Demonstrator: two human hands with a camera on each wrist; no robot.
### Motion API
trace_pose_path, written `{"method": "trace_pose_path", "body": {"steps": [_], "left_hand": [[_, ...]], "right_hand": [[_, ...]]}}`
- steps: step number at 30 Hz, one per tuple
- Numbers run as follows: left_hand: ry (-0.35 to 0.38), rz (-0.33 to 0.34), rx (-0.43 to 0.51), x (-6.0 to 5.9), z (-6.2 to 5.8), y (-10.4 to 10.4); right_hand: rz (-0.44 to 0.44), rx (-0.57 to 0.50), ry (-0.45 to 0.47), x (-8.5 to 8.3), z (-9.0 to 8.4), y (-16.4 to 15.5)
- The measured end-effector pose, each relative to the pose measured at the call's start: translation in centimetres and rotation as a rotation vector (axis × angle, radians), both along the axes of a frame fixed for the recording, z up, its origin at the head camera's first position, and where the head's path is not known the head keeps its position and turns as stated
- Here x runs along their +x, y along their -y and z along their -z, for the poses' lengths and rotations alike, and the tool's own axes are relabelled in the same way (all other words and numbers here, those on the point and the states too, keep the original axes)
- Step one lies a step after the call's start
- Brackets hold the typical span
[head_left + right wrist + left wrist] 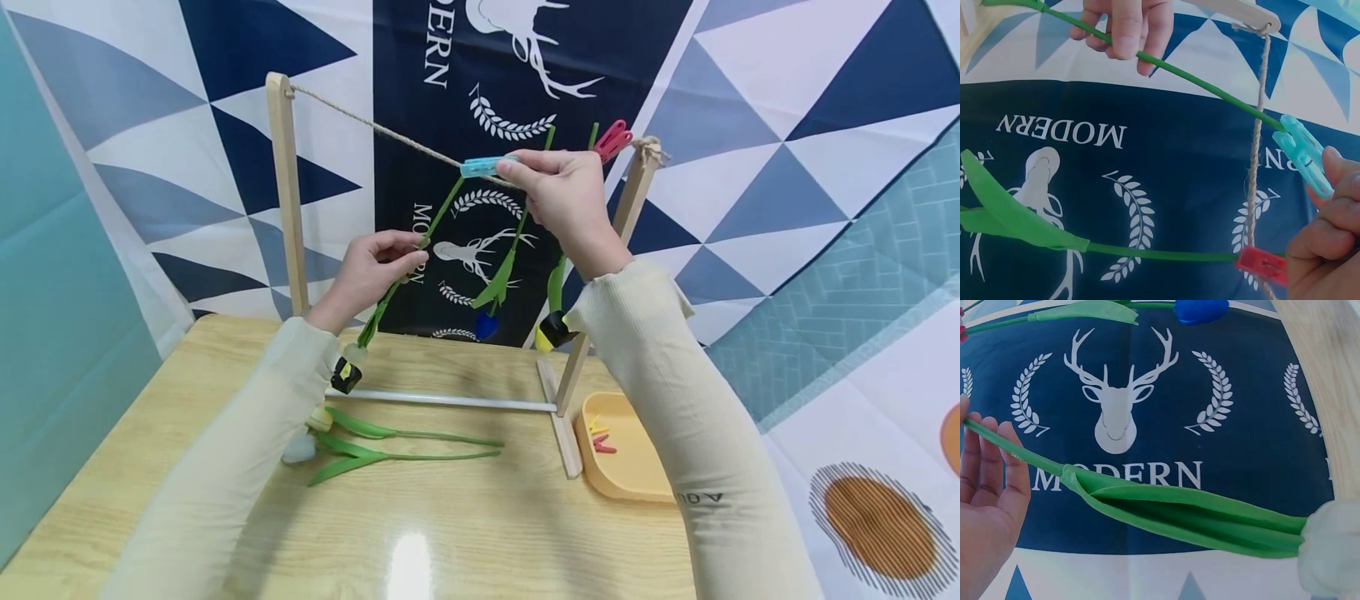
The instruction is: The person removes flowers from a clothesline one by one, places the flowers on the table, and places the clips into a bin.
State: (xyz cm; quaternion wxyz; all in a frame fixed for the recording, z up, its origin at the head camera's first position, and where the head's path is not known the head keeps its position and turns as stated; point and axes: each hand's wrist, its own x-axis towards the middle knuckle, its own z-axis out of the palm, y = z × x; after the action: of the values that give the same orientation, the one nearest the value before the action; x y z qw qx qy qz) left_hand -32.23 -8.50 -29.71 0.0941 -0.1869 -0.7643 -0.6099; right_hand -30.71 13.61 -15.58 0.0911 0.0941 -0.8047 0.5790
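Note:
My left hand (378, 267) holds the green stem of an artificial white tulip (1332, 550) between thumb and fingers. The tulip slants with its bloom low at the left, partly hidden by the wrist in the head view. Near the stem's top end, my right hand (566, 187) pinches the handle end of a light blue clothespin (1302, 153). The clothespin's tip is at the stem end, right at the twine rope (375, 125). Further along the rope, a red clothespin (1261, 265) grips another tulip's stem, partly hidden behind the right hand.
The rope spans a wooden frame (285, 192). A blue tulip (486, 325) and a yellow tulip (543, 340) hang upside down. Two tulips (360, 454) lie on the wooden table (450, 533). A yellow-orange tray (637, 479) at the right contains small yellow and red clothespins.

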Motion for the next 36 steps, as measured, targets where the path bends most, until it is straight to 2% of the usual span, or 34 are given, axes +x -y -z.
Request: {"method": "trace_pose_path", "body": {"steps": [4, 10, 15, 26, 32, 36], "left_hand": [[0.017, 0.018, -0.029, 0.3, 0.7, 0.3], [0.001, 0.032, -0.085, 0.4, 2.1, 0.9], [0.055, 0.067, -0.127, 0.7, 3.2, 1.0], [0.185, 0.174, -0.254, 1.3, 4.7, 0.8], [0.247, 0.247, -0.306, 1.7, 6.6, 0.6], [0.262, 0.295, -0.334, 1.9, 7.9, 0.4]], "right_hand": [[-0.009, -0.026, -0.027, 0.5, 0.4, -0.8], [0.002, -0.032, -0.016, 1.3, 0.7, -2.0], [0.032, 0.041, 0.004, 2.1, 2.1, -3.3], [0.065, 0.16, 0.129, 3.7, 6.8, -8.4], [0.082, 0.189, 0.248, 4.4, 10.5, -11.7], [0.054, 0.189, 0.277, 4.9, 13.3, -13.7]]}}
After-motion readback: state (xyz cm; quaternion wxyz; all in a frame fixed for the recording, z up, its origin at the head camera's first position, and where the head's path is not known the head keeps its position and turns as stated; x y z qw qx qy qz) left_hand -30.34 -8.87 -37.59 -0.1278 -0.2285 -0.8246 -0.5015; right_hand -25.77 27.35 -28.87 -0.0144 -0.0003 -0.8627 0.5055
